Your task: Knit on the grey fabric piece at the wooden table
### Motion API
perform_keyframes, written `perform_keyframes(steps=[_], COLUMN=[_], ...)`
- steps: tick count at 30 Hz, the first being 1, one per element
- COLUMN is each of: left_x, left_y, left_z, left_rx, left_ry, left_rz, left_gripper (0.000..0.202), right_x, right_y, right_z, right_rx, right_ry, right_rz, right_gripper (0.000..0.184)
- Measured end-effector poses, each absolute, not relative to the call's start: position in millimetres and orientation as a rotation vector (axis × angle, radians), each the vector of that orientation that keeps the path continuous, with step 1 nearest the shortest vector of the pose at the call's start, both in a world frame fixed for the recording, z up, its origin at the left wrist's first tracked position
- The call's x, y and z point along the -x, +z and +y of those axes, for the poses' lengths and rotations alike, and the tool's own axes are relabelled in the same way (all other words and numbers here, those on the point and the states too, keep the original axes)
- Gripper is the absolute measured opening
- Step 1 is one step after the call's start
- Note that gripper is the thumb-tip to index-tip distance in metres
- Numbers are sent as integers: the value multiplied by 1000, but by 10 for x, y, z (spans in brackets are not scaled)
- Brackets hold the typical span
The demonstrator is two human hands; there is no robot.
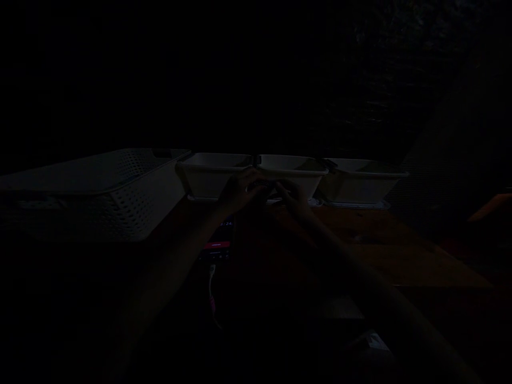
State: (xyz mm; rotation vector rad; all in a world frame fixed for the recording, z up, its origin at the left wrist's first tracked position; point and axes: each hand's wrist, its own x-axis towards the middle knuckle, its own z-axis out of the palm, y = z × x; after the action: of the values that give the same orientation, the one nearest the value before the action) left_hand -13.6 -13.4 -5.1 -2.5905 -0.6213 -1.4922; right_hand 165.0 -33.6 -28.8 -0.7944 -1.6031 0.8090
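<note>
The scene is very dark. My left hand (pixel 240 189) is raised in front of the pale basins, its fingers closed around a small dark thing (pixel 262 184) whose kind I cannot make out. Close by on the right, my right hand (pixel 294 196) has its fingertips pinched at the same dark thing. Both hands are just before the middle basin (pixel 298 166). Below my left hand a lit phone (pixel 218 245) lies on the wooden table, partly covered by my left forearm. A white cable (pixel 212 282) runs from its near end.
A large white perforated basket (pixel 132 208) stands at the left. The left basin (pixel 200 176) and the right basin (pixel 360 186) flank the middle one in a row. The brown wooden table (pixel 400 256) extends to the right. An orange-lit shape (pixel 492 207) at the right edge is unclear.
</note>
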Motion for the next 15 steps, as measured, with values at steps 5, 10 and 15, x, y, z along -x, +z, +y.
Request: perform_keyframes(steps=[5, 10, 15], left_x=[125, 110, 98], left_y=[-51, -49, -52], left_z=[-146, -155, -171], left_rx=[2615, 2699, 2746], left_ry=[-1480, -1476, -1462], left_rz=[-669, -717, -877], left_gripper=[21, 19, 27], right_x=[-1676, -1694, -1711], right_y=[-266, -272, -287], right_z=[-341, -345, -314], right_rx=[811, 784, 775], right_ry=[846, 921, 854], right_rz=[-1575, -1536, -1536], right_gripper=[47, 45, 41])
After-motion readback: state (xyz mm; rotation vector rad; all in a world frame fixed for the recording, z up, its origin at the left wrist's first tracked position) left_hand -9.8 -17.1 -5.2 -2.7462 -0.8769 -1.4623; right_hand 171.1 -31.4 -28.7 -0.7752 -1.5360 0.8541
